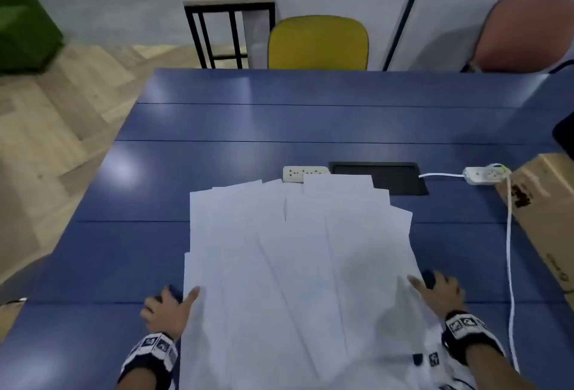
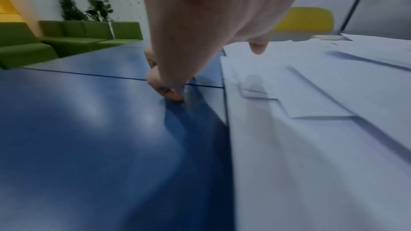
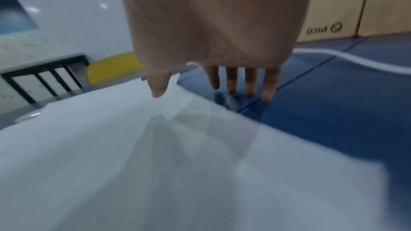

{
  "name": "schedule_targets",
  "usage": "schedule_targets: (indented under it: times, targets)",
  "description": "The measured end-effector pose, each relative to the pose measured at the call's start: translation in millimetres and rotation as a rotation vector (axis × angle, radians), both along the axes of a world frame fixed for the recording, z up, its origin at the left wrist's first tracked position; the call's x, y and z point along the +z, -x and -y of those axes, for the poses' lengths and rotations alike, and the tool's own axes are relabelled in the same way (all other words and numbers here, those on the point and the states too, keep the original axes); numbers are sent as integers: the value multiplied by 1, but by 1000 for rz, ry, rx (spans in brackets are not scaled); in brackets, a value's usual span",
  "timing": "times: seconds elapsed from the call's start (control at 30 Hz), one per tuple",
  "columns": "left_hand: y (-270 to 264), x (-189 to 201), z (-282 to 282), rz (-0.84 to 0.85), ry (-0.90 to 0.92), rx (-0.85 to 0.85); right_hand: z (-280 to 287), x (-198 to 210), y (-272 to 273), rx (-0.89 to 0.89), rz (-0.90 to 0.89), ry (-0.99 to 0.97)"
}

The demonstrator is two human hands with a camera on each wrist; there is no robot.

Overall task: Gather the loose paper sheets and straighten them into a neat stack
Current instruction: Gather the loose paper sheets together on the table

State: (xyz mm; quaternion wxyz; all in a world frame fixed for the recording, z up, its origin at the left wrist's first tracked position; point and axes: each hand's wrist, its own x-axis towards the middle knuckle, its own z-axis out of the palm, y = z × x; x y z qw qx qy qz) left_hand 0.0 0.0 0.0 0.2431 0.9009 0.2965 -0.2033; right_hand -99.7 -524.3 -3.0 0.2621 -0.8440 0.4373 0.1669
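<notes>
On a blue table (image 1: 217,122) of seamed panels lie fanned white sheets (image 1: 295,265), overlapping unevenly, their near ends at the front edge. Left hand (image 1: 169,309) rests on the table at the sheets' left edge, thumb on the paper, fingers curled down and grasping nothing. Right hand (image 1: 441,293) flanks the right edge, fingers (image 3: 250,83) straight and spread. Beyond: power strip (image 1: 302,173), black hatch (image 1: 397,176), cable (image 1: 509,234), box (image 1: 546,212), yellow chair (image 1: 318,43). Bare tabletop lies left and beyond.

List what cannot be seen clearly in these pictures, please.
- Sheet count: paper sheets overlap, head view.
- Near paper edges: cut off by the frame bottom, head view.
- Left hand fingertips: hidden behind the palm, left wrist view.
- Cardboard box: cut off at the right edge; its print is blurred.
</notes>
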Motion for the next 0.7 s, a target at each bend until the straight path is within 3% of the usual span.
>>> schedule_targets:
  times: [0.07, 0.2, 0.3, 0.4, 0.53, 0.7]
  targets:
    - [-7, 1, 25, 44, 88, -23, -21, -2, -15, -49, -9, 33]
    - [-7, 1, 86, 105, 382, -95, -81, -14, -35, 81, 48, -36]
    - [-15, -3, 79, 125, 395, -24, -74, -12, -35, 17, 103, -101]
    - [-21, -8, 61, 136, 315, -8, -60, -13, -30, -68, 57, -28]
    - [-13, -8, 87, 164, 441, -68, -98, -15, -46, -87, 104, -59]
    - [-31, -2, 75, 103, 504, 101, -85, -7, -52, -209, 101, -93]
